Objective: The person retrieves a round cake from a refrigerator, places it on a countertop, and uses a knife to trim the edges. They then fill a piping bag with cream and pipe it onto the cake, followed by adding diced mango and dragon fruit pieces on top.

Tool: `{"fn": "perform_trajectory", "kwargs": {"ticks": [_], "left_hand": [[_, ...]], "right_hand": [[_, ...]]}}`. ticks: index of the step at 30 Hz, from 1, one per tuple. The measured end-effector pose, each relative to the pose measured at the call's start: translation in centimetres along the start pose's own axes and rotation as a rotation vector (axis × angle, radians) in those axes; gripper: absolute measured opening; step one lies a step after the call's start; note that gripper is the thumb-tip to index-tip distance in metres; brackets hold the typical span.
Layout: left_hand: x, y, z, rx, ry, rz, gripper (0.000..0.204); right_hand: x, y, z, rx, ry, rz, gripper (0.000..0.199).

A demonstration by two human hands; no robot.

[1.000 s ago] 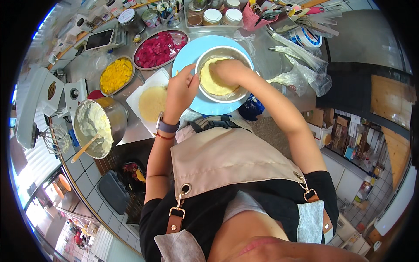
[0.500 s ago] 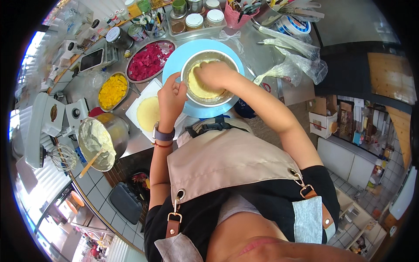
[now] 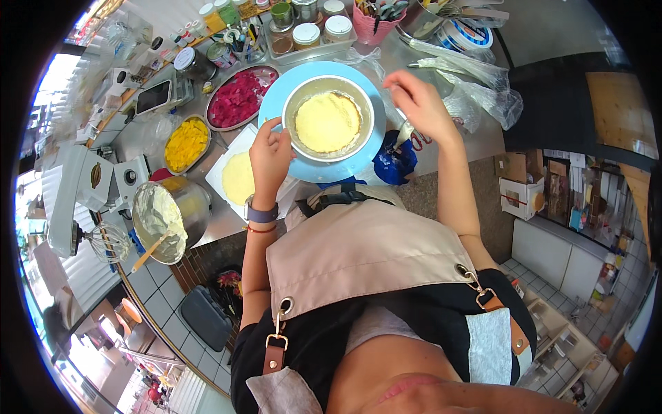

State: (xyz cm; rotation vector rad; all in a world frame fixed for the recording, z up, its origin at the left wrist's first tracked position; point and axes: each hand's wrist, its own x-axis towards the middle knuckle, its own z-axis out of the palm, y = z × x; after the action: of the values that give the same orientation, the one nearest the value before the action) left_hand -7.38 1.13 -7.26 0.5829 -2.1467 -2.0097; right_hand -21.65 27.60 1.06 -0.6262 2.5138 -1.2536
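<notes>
A round metal cake tin stands on a light-blue round turntable in front of me. In it lies a pale yellow cake layer, with a darker ring around its edge. My left hand grips the tin's left rim with curled fingers. Off the tin's right side, my right hand hovers over the table, thumb and fingers apart, with nothing clearly held. Below that hand are a blue crumpled bundle and a pale narrow thing I cannot make out. Another round cake layer rests on a white board left of the tin.
Diced red fruit and diced yellow fruit fill metal dishes at left. A mixing bowl of cream with a spatula stands nearer, beside a stand mixer. Clear piping bags lie at right; jars line the back.
My right hand has come out of the tin and moved right, uncovering the cake layer. The blue bundle shows more. My left hand keeps its place at the rim.
</notes>
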Motion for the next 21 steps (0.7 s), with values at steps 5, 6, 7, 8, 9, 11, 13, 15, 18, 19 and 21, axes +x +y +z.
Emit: {"fn": "perform_trajectory", "kwargs": {"ticks": [5, 6, 7, 8, 9, 11, 13, 15, 18, 19, 21], "left_hand": [[-0.8, -0.5, -0.3, 0.022, 0.002, -0.026, 0.03], [-0.9, -0.5, -0.3, 0.042, 0.0, -0.012, 0.029], [-1.1, -0.6, -0.5, 0.063, 0.007, 0.002, 0.029], [-1.4, -0.5, -0.7, 0.088, 0.016, 0.015, 0.029], [-1.8, -0.5, -0.9, 0.102, 0.043, 0.04, 0.029], [-3.1, -0.8, -1.2, 0.133, 0.134, 0.037, 0.025], [-4.5, -1.5, -2.0, 0.189, 0.172, -0.145, 0.025], [-7.7, -3.4, -3.8, 0.321, 0.186, -0.274, 0.03], [-13.4, -9.4, -4.4, 0.185, 0.23, -0.301, 0.037], [-14.9, -11.4, -3.6, 0.116, 0.222, -0.314, 0.034], [-20.6, -17.2, -3.1, -0.06, 0.173, -0.461, 0.041]], "right_hand": [[-3.9, 14.1, 0.1, -0.346, 0.026, 0.299, 0.025], [-4.8, 17.8, 0.4, -0.358, 0.002, 0.325, 0.029], [-5.5, 20.4, 1.0, -0.331, 0.011, 0.34, 0.031], [-6.1, 22.5, 1.5, -0.299, 0.018, 0.352, 0.034], [-6.5, 23.6, 1.6, -0.27, 0.025, 0.368, 0.036], [-6.0, 25.4, 2.1, -0.135, 0.075, 0.462, 0.038], [-5.6, 28.8, 2.1, -0.068, 0.203, 0.467, 0.042], [-3.3, 26.0, 2.9, 0.113, 0.13, 0.662, 0.043], [-1.7, 27.6, 3.9, 0.133, 0.143, 0.676, 0.033], [-1.9, 30.3, 3.9, 0.042, 0.18, 0.611, 0.031], [-1.8, 30.0, 5.2, -0.089, 0.287, 0.466, 0.026]]}}
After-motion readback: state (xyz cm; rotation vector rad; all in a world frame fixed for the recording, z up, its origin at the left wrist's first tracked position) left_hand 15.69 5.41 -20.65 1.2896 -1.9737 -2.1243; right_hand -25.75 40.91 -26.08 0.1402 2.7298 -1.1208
